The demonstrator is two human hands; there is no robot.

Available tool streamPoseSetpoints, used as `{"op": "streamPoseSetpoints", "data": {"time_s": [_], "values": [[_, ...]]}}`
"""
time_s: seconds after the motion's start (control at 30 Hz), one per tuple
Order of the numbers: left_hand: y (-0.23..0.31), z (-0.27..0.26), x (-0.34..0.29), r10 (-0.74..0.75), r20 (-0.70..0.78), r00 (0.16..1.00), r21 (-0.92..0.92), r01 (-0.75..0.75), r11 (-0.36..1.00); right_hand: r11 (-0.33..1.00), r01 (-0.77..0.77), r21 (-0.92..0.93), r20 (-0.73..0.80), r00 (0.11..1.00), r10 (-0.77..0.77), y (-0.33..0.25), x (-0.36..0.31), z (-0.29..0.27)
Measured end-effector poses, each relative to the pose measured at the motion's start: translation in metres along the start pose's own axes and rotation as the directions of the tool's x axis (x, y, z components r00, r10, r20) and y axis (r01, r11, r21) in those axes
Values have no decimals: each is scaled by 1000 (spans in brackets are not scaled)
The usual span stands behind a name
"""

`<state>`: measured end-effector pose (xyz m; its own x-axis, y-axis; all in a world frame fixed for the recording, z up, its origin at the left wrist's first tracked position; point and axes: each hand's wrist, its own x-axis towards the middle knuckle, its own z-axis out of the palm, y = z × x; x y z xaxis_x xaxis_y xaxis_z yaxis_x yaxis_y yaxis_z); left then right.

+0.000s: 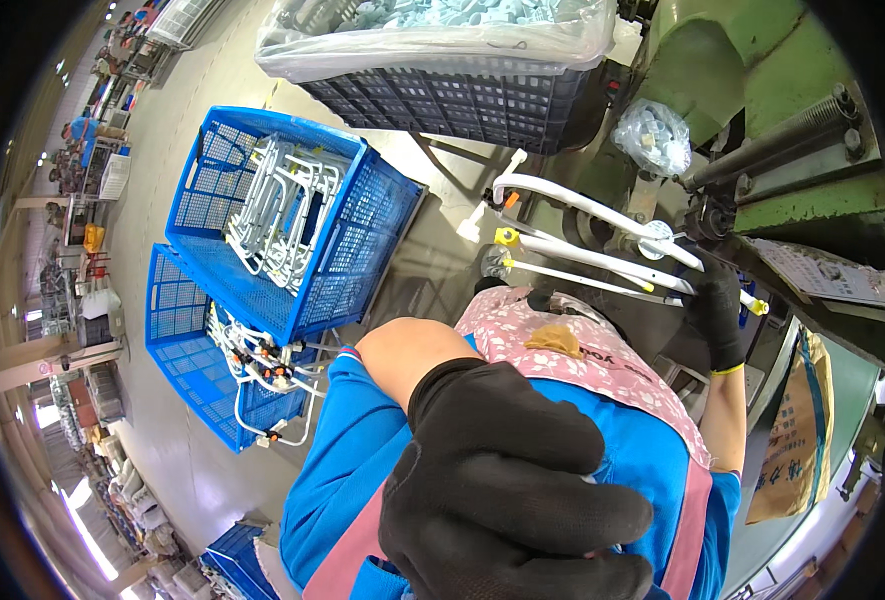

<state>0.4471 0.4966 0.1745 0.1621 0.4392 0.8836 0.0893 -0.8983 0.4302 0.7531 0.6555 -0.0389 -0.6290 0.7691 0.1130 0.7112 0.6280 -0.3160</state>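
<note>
My left hand point(517, 485), in a black glove, is raised close in front of the view. Its fingers are curled over, and anything inside them is hidden. Further off to the right, my right hand point(714, 298), gloved in black with a yellow band at the cuff, is wrapped around the right end of a white tube frame point(587, 258). Yellow fittings point(507, 237) cap the frame's left end, and another yellow tip pokes out past the right hand. Alongside lies a curved white tube point(572, 198) with a round white disc point(654, 238) near its right part.
Left of me, a blue crate point(362, 235) holds bent white tubes point(287, 210); a second blue crate point(177, 345) holds more with dark fittings. Ahead stands a black crate point(452, 100) lined with clear plastic, full of pale small parts. A green machine point(812, 130) stands right, near a brown sack point(794, 430).
</note>
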Motion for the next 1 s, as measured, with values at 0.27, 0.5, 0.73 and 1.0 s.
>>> {"op": "streamPoseSetpoints", "data": {"time_s": [0.27, 0.5, 0.73, 1.0], "values": [[-21, 12, 1, 112, -199, 974, -280, -166, 946, 999, 33, 2, -33, 999, -33, 2, 0, 3], [-44, 14, -1, 34, -85, 996, -815, -89, 573, 994, 102, -46, -52, 993, -105, 2, 2, 1], [-70, 15, -14, -547, 137, 826, -929, 298, 217, 994, -17, 107, -104, 994, 28, 0, 3, 4], [-69, 14, -21, -684, 205, 700, -893, 420, 163, 999, 47, -17, -116, 992, -48, -7, 3, -3]]}}
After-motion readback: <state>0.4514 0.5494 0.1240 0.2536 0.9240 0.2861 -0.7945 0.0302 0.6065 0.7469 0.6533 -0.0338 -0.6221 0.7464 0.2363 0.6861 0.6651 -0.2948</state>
